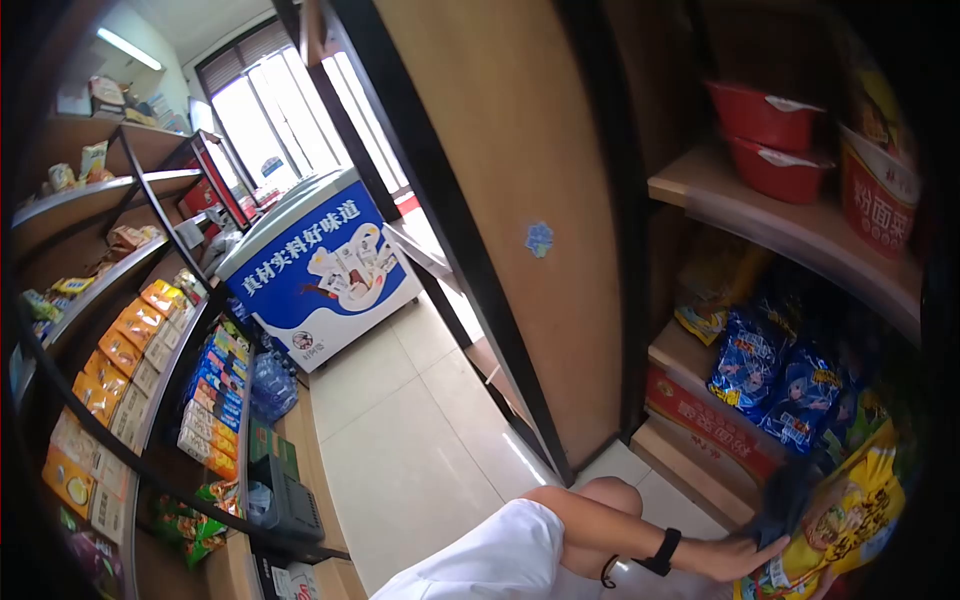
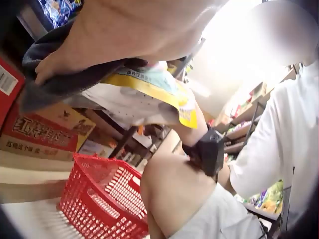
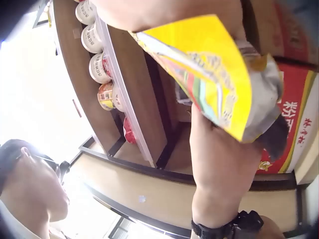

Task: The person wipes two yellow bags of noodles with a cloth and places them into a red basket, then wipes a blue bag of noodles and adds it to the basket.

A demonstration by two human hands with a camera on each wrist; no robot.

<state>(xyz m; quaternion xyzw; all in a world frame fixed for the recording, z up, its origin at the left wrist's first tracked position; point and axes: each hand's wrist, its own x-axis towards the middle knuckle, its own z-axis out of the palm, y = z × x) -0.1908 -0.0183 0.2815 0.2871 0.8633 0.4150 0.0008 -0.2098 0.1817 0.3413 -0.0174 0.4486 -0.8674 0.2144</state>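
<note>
In the head view my left hand (image 1: 735, 558) reaches in from the lower left, with a black band at its wrist. Its fingers grip a dark grey cloth (image 1: 785, 505), which lies against a yellow snack bag (image 1: 850, 510) with printed pictures. The left wrist view shows those fingers curled over the cloth (image 2: 94, 82), with the bag (image 2: 149, 87) just behind. My right hand (image 3: 169, 12), mostly cut off at the top of the right wrist view, holds the yellow bag (image 3: 209, 69) by its side. Its fingertips are largely hidden by the bag.
Blue snack bags (image 1: 750, 360) lie on the shelf beside the hands, above a red carton (image 1: 700, 425). Red noodle tubs (image 1: 770, 130) stand higher up. A red basket (image 2: 104, 194) sits on the floor near my knee. Stocked shelves and a freezer (image 1: 325, 270) are farther left.
</note>
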